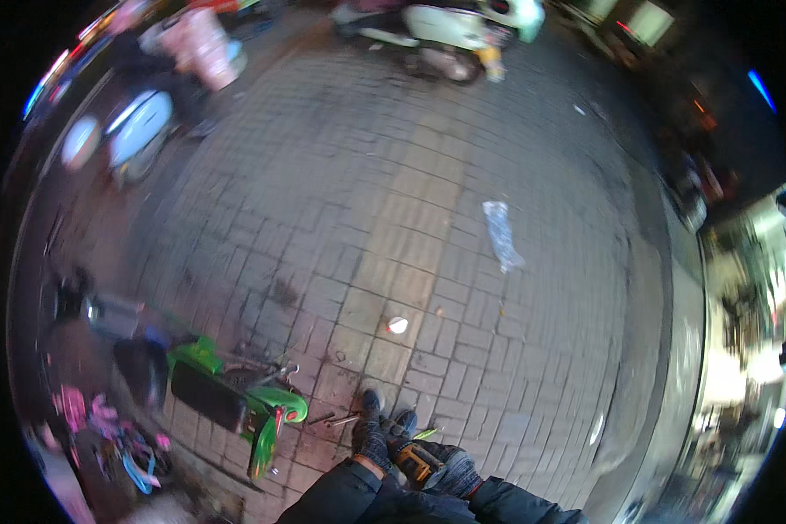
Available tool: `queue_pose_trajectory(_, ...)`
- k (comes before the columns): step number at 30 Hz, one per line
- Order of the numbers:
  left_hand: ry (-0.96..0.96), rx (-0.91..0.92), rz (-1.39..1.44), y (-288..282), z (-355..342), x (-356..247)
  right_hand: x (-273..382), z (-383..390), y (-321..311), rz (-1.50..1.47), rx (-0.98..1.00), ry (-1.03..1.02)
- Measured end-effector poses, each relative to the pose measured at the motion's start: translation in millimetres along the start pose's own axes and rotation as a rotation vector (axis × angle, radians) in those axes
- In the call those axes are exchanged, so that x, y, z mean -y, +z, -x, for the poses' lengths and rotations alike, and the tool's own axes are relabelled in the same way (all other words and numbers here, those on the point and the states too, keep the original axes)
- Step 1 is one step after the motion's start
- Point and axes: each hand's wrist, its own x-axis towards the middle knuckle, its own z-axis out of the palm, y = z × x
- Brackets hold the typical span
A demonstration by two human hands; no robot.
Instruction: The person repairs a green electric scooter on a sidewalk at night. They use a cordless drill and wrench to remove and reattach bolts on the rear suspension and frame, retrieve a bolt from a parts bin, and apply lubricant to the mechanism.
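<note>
At the lower edge, both of my hands wear dark grey knit gloves and come close together in front of me. My right hand (457, 472) is closed around a cordless power tool with a yellow-orange and black body (420, 466), which looks like a drill or driver. My left hand (373, 444) is right beside the tool; its fingers are blurred, so whether it grips anything is unclear. Just beyond the hands, thin metal hand tools (342, 420) lie on the paving. A small yellow-green object (425, 433) shows next to my right hand.
A green electric scooter (210, 389) stands close on the left, with a pink child's bike (105, 428) behind it. Ahead lie a white round object (397, 325) and a clear plastic bag (502, 236). A rider on a pale blue scooter (140, 127) is far left; a white scooter (445, 31) stands at the back.
</note>
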Motion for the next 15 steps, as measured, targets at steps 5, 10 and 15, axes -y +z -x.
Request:
queue_pose_trajectory(5,0.261,-0.056,0.019,36.3,-37.4,-31.8,10.3,-106.1,-63.7,-0.091,0.266,0.102)
queue_pose_trajectory(10,0.314,0.167,0.494,78.5,-85.4,-59.4,-3.9,-211.2,-106.4,0.427,0.447,-0.071)
queue_pose_trajectory(15,0.412,0.114,0.517,103.9,-119.3,-66.0,4.3,-293.2,-138.5,0.455,0.606,-0.091)
